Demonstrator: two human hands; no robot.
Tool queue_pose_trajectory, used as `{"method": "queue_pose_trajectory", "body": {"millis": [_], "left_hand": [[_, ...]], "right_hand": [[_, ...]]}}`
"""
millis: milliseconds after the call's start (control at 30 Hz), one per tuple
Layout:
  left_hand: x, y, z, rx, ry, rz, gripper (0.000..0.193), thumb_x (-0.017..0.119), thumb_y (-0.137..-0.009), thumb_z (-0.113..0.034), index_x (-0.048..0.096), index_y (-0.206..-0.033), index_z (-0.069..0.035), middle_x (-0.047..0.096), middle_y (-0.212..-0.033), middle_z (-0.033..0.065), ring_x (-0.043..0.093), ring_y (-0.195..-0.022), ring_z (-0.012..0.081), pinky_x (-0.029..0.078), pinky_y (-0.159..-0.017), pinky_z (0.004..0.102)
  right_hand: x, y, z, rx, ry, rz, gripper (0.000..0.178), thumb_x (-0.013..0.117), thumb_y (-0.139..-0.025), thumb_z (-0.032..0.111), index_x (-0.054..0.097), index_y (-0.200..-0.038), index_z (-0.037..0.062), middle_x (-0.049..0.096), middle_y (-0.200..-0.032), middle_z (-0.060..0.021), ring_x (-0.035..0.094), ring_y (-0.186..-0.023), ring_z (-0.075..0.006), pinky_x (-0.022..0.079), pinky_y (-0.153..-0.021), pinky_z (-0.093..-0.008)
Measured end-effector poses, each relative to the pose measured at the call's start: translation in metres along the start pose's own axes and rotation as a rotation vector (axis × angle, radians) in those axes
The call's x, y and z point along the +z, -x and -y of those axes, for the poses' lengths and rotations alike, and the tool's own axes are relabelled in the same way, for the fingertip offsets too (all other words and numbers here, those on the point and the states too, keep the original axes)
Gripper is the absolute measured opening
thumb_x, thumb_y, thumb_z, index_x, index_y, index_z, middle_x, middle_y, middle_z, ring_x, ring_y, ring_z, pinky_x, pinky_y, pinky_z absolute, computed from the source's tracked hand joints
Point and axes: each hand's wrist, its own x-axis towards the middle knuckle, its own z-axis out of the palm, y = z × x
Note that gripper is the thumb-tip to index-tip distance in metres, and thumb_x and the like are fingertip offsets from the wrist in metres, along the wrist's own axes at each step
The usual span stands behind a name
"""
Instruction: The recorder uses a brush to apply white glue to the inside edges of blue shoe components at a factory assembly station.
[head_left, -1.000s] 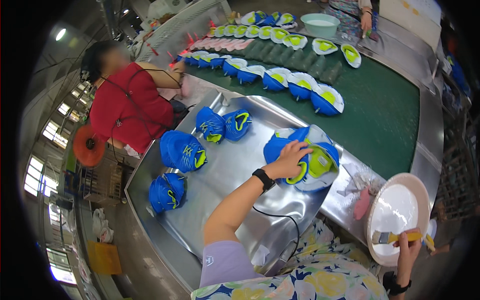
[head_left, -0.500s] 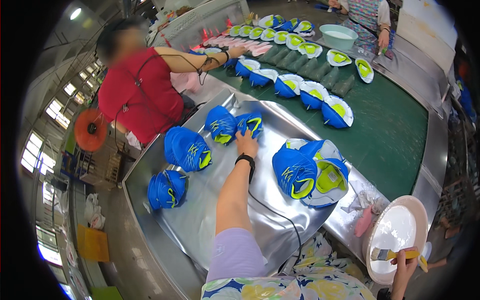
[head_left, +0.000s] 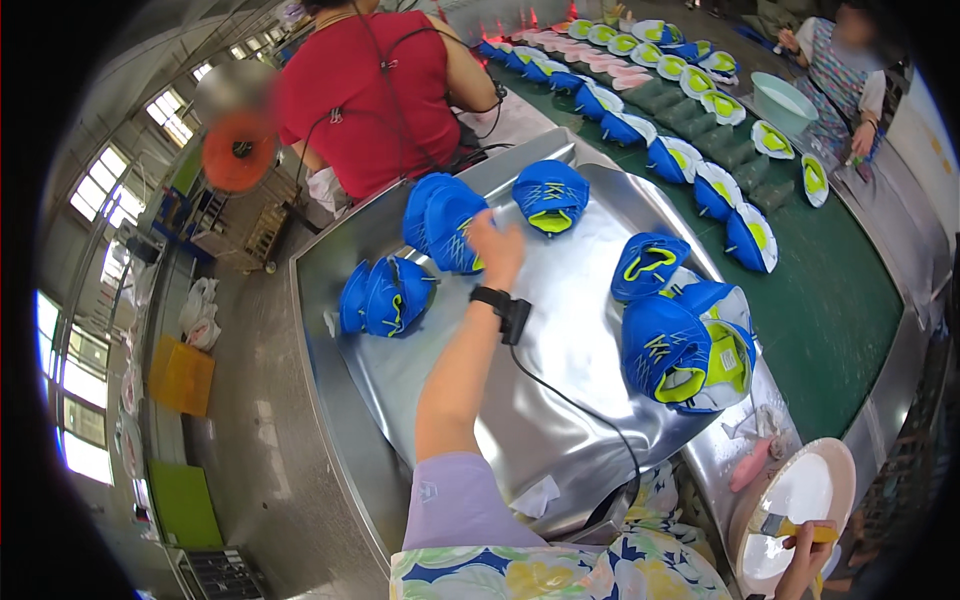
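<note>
My left hand (head_left: 496, 250) reaches across the shiny metal tray and meets the edge of nested blue shoe uppers (head_left: 445, 222) with lime linings; blur hides whether its fingers have closed. To the left of them lie more blue uppers (head_left: 386, 296), and a single blue upper (head_left: 551, 197) is to the right, farther away. At the tray's right side sits a cluster of blue uppers (head_left: 665, 345), with one upper (head_left: 648, 266) just behind it. In my right hand (head_left: 808, 548) is a yellow-handled brush (head_left: 790, 527), held over a pale basin (head_left: 745, 540) of white liquid.
Beyond the tray, a green conveyor belt (head_left: 830, 270) carries rows of blue uppers, dark shapes and pink pieces. A co-worker in red (head_left: 370, 100) sits at the far left; another person (head_left: 845, 75) stands by a pale green basin (head_left: 783, 103). A pink piece (head_left: 752, 465) lies beside my basin.
The upper under my left hand now lies by the right-hand cluster. That hand has come over to the nested uppers on the left. My view has shifted; the brush stays over the basin.
</note>
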Motion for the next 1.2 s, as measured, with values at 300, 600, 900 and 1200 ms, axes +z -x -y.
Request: {"method": "queue_pose_trajectory", "body": {"millis": [300, 600, 900, 1200], "left_hand": [[-0.156, -0.013, 0.054, -0.374, -0.527, -0.208, 0.089, 0.078, -0.074, -0.027, 0.029, -0.147, -0.013, 0.02, -0.154, 0.0258, 0.017, -0.143, 0.0453, 0.02, -0.111, 0.063], [-0.176, 0.021, 0.114, -0.479, -0.56, -0.088, 0.104, 0.082, -0.068, -0.043, 0.025, -0.15, -0.014, 0.025, -0.151, 0.0243, 0.031, -0.136, 0.0453, 0.036, -0.106, 0.0539], [-0.198, 0.002, 0.141, -0.666, -0.424, 0.18, 0.09, 0.078, -0.068, -0.041, 0.043, -0.138, 0.003, 0.048, -0.139, 0.0249, 0.05, -0.125, 0.038, 0.039, -0.105, 0.0443], [-0.186, 0.016, 0.146, -0.669, 0.203, 0.205, 0.048, 0.078, -0.065, -0.014, 0.067, -0.109, -0.001, 0.071, -0.101, 0.011, 0.068, -0.089, 0.0227, 0.051, -0.082, 0.0324]], "right_hand": [[0.003, 0.001, 0.017, -0.056, 0.113, 0.067, 0.021, 0.061, -0.09, 0.009, 0.057, -0.071, 0.0021, 0.058, -0.076, -0.0066, 0.053, -0.076, -0.0174, 0.044, -0.075, -0.0316], [-0.004, 0.008, 0.007, -0.04, 0.023, 0.002, 0.02, 0.063, -0.089, 0.011, 0.058, -0.072, 0.0015, 0.058, -0.077, -0.0059, 0.053, -0.075, -0.0167, 0.044, -0.073, -0.0309], [-0.007, 0.018, 0.0, -0.065, -0.028, -0.031, 0.022, 0.062, -0.091, 0.01, 0.057, -0.072, 0.002, 0.058, -0.077, -0.0059, 0.052, -0.075, -0.0162, 0.043, -0.073, -0.0313], [-0.01, 0.014, -0.016, -0.077, -0.015, -0.003, 0.024, 0.063, -0.091, 0.01, 0.058, -0.069, 0.0007, 0.058, -0.074, -0.0064, 0.053, -0.074, -0.0157, 0.043, -0.072, -0.0316]]}}
